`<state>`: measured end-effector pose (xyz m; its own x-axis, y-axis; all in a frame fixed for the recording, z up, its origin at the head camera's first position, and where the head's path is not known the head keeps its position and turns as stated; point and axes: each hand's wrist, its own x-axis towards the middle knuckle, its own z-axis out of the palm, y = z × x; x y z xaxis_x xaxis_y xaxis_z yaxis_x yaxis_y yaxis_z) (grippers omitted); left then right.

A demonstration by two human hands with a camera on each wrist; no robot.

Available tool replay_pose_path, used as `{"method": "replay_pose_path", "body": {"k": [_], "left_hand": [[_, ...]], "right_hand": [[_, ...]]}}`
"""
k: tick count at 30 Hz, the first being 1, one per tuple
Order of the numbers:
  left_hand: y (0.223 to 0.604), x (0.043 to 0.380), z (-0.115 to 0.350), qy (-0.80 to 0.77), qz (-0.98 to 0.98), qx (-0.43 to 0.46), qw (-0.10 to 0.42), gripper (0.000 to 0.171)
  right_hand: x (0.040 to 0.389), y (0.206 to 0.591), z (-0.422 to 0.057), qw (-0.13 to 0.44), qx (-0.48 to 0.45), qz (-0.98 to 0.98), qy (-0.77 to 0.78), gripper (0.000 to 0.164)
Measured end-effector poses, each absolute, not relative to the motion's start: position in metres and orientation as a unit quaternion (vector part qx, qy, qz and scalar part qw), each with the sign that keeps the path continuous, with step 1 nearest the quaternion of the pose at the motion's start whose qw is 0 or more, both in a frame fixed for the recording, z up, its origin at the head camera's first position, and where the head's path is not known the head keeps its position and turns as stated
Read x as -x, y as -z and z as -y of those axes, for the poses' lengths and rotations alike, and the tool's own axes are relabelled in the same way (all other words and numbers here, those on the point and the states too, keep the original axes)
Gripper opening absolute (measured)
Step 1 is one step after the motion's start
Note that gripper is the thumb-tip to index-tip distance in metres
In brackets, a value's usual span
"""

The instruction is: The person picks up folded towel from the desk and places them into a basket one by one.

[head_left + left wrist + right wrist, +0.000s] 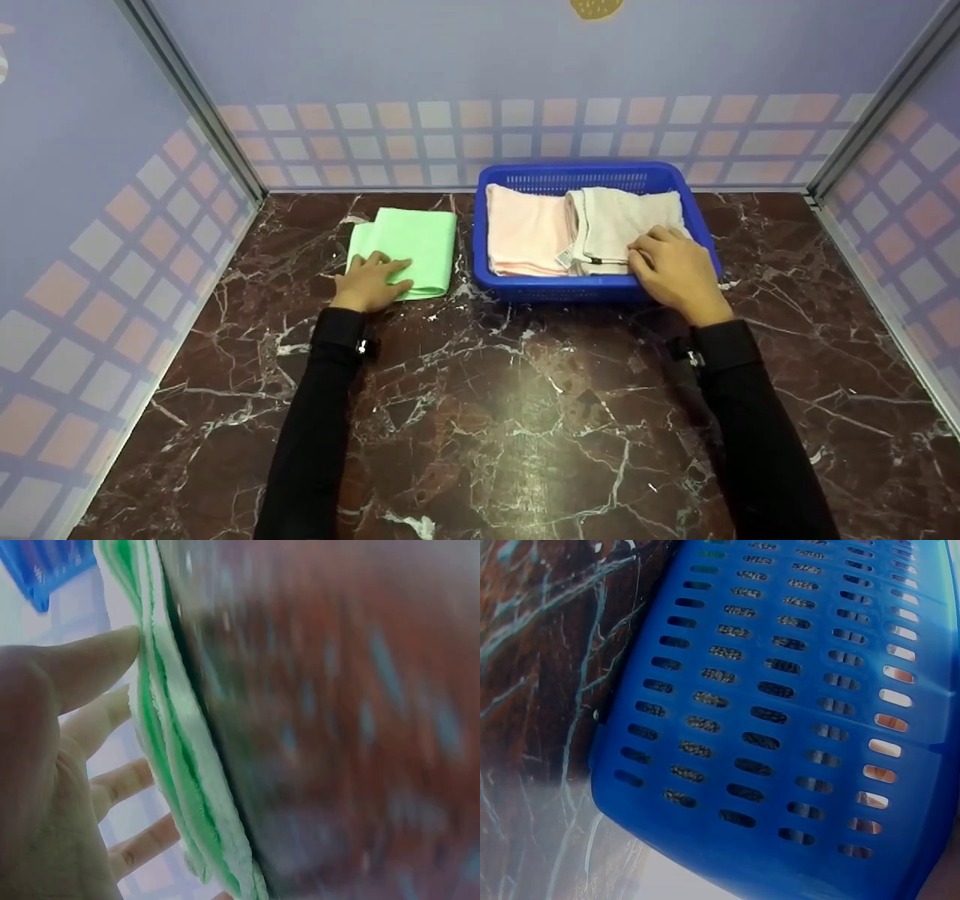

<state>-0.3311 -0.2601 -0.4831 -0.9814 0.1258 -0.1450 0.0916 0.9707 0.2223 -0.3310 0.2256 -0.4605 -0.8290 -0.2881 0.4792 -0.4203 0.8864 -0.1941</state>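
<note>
In the head view, a folded green towel (420, 244) lies on the table, and my left hand (367, 283) rests on its near left part with fingers spread. From the left wrist, the towel's layered edge (180, 742) shows close beside my thumb (97, 664). Over the front right corner of a blue basket (540, 289) is my right hand (675, 274), its bent fingers on a folded light grey towel (622, 214). The fingertips are hidden, so I cannot tell whether they pinch the cloth. The right wrist view shows the basket's slotted side (780, 712).
A folded pink towel (529, 232) fills the left half of the basket, with a white label (565, 256) near the grey towel. Behind the basket stands a checked wall panel (435, 142); others flank the dark marbled table (480, 420).
</note>
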Motion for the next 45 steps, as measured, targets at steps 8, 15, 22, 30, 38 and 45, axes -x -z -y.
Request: {"method": "replay_pose_path", "body": {"k": [8, 15, 22, 30, 38, 45], "left_hand": [[0.479, 0.325, 0.255, -0.089, -0.989, -0.093, 0.069, 0.038], [0.473, 0.304, 0.254, -0.129, -0.971, -0.168, 0.113, 0.04], [0.474, 0.267, 0.254, -0.181, -0.938, -0.218, 0.199, 0.037], [0.47, 0.235, 0.232, -0.205, -0.886, -0.328, 0.256, 0.033], [0.472, 0.229, 0.196, -0.17, -0.89, -0.35, 0.236, 0.035], [0.481, 0.225, 0.137, -0.132, -0.898, -0.367, 0.205, 0.038]], "right_hand": [[0.331, 0.462, -0.225, 0.228, -0.188, 0.944, -0.146, 0.029], [0.331, 0.461, -0.226, 0.23, -0.189, 0.944, -0.146, 0.028], [0.332, 0.462, -0.221, 0.222, -0.195, 0.944, -0.149, 0.028], [0.33, 0.461, -0.225, 0.229, -0.189, 0.943, -0.15, 0.027], [0.331, 0.459, -0.227, 0.228, -0.183, 0.944, -0.149, 0.027], [0.331, 0.459, -0.227, 0.217, -0.181, 0.948, -0.145, 0.029]]}}
